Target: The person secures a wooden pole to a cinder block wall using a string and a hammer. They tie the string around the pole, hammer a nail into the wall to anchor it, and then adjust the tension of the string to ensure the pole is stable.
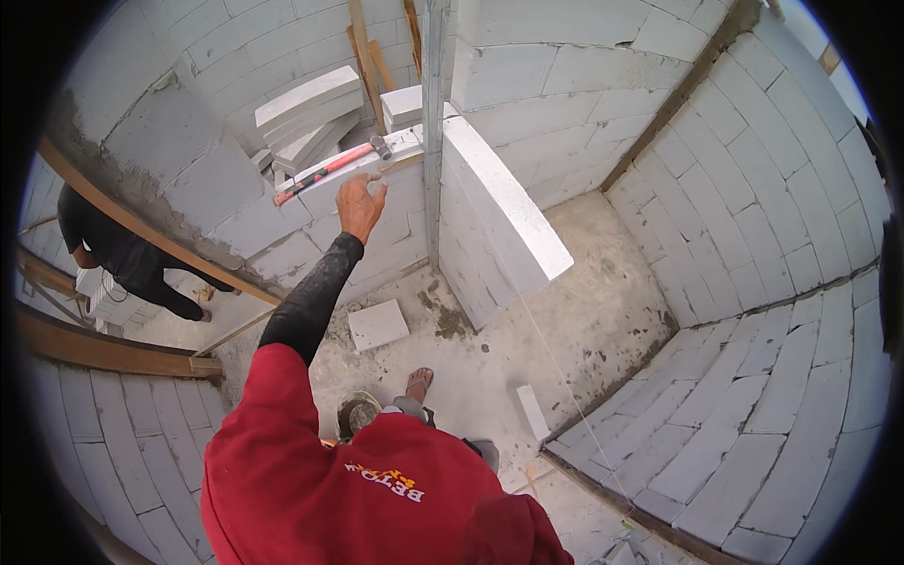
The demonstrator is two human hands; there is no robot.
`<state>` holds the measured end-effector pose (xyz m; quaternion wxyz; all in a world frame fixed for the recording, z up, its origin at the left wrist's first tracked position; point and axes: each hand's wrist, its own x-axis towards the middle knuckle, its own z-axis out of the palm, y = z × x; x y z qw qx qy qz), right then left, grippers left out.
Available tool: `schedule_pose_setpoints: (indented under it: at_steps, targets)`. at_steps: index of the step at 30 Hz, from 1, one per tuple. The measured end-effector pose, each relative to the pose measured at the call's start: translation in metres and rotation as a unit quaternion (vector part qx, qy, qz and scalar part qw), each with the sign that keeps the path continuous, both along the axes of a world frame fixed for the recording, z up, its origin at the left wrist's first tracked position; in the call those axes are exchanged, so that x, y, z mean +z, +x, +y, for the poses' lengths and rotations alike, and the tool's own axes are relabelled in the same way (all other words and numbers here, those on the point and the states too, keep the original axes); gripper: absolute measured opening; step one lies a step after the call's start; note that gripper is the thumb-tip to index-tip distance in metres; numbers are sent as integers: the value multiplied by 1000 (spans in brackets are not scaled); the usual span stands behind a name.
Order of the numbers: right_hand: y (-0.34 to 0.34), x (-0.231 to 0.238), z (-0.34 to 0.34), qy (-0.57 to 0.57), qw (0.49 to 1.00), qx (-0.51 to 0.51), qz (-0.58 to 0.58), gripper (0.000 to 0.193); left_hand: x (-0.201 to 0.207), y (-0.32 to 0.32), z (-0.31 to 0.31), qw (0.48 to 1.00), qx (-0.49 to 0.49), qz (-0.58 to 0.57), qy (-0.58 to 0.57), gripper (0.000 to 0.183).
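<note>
Hammer [331,169], metal-headed, atop pale block wall [405,196]

right hand was hidden beyond the red sleeve [513,527], bucket [341,420] was partly covered by the red shirt [348,499], co-worker [146,268] at left was cut off at the head, far block stack's [306,102] base was hidden behind the low wall [397,218], metal post [433,104] was cut off by the top edge

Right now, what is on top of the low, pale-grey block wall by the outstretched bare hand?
A hammer with a red-and-black handle and grey head lies on the wall, beyond the left hand. Whatever is directly beneath the hammer is covered.
</note>
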<state>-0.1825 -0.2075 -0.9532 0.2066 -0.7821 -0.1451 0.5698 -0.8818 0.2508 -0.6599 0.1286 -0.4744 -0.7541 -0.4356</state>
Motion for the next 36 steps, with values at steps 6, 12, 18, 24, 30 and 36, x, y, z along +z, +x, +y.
schedule_pose_setpoints:
  at_steps: [6, 12, 18, 24, 30, 36]
  targets:
    - [-95, 61, 94, 9, 999, 19, 48, 50, 31, -45, 111, 991, 9, 100, -89, 29]
    - [-65, -37, 101, 116, 927, 339, -107, 29, 32, -52, 154, 977, 39, 112, -176, 33]
    - [-34, -20, 131, -12, 985, 162, -57, 24, 12, -69, 174, 955, 18, 126, -267, 31]
    - [-103, 55, 213, 0, 996, -83, 27, 30, 20, -79, 192, 947, -23, 156, -281, 15]
    - [-108, -96, 156, 153, 941, 239, -186, 34, -22, -100, 188, 935, -83, 146, -313, 14]
    - [-198, -56, 214, 135, 953, 228, -147, 34, 18, -103, 197, 937, -119, 150, -293, 14]
